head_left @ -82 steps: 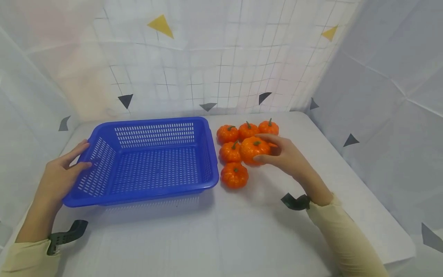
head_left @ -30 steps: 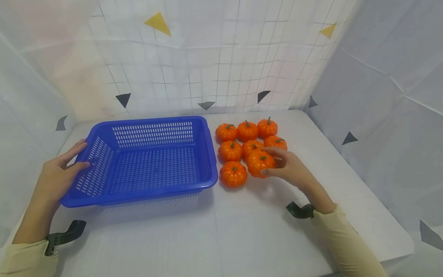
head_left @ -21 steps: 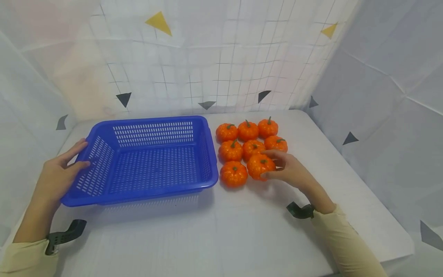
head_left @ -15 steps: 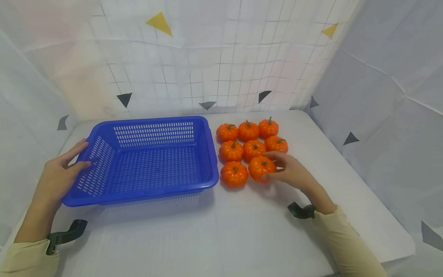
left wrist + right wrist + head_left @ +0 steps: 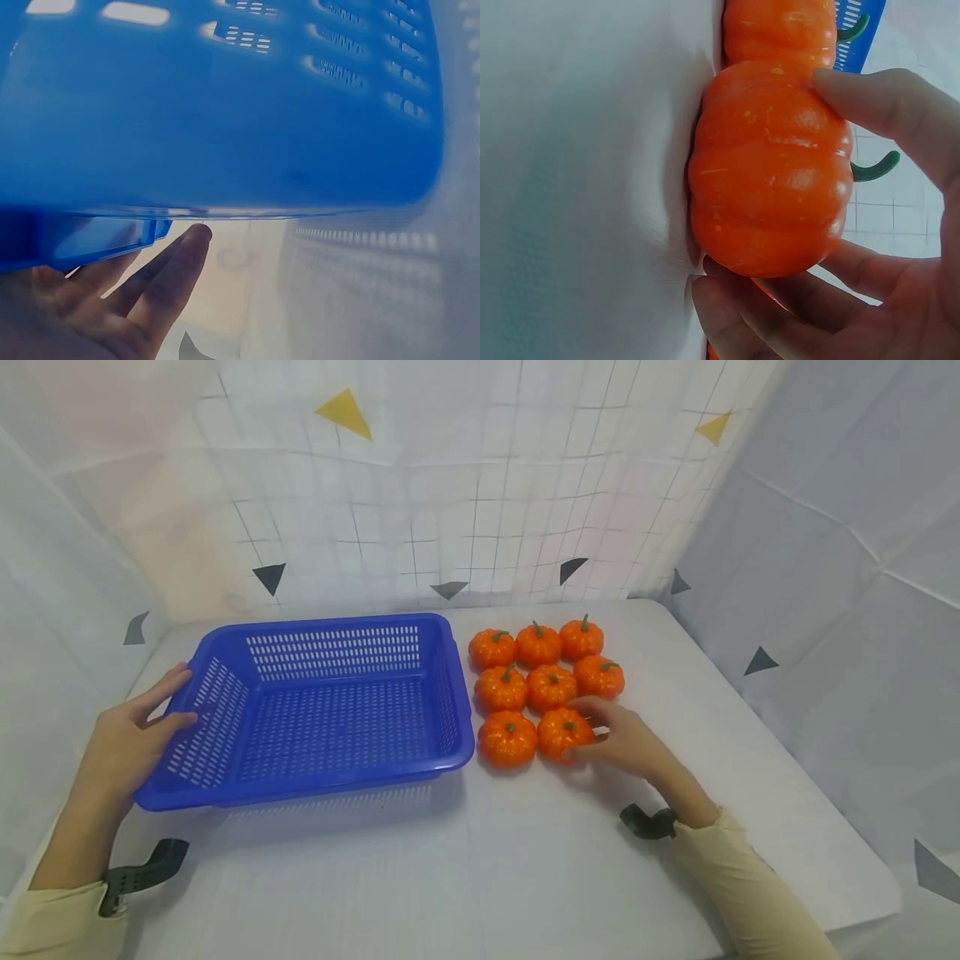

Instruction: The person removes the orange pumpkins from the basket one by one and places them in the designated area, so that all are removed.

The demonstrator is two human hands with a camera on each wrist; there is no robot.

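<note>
A blue plastic basket (image 5: 315,787) with slotted walls stands on the left of the table, nothing inside. My left hand (image 5: 127,747) grips its left rim, thumb over the edge; the left wrist view shows the fingers outside, below the rim. Several small orange pumpkins with green stems stand in rows to the right of the basket. My right hand (image 5: 630,739) holds the front right pumpkin (image 5: 558,737) between thumb and fingers. In the right wrist view this pumpkin (image 5: 772,172) rests against the white table surface, touching or nearly touching its neighbour (image 5: 780,30).
Behind the held pumpkin are the middle pumpkin (image 5: 551,687) and the right one (image 5: 598,677); the front left pumpkin (image 5: 507,740) is beside it. A white table (image 5: 465,877) is enclosed by pale sheets, the rear one (image 5: 420,493) with grid lines.
My right hand has set a pumpkin down behind, on the right, then moved to the front with another, lowering it onto the table beside the front left one. The left hand and basket have stayed put.
</note>
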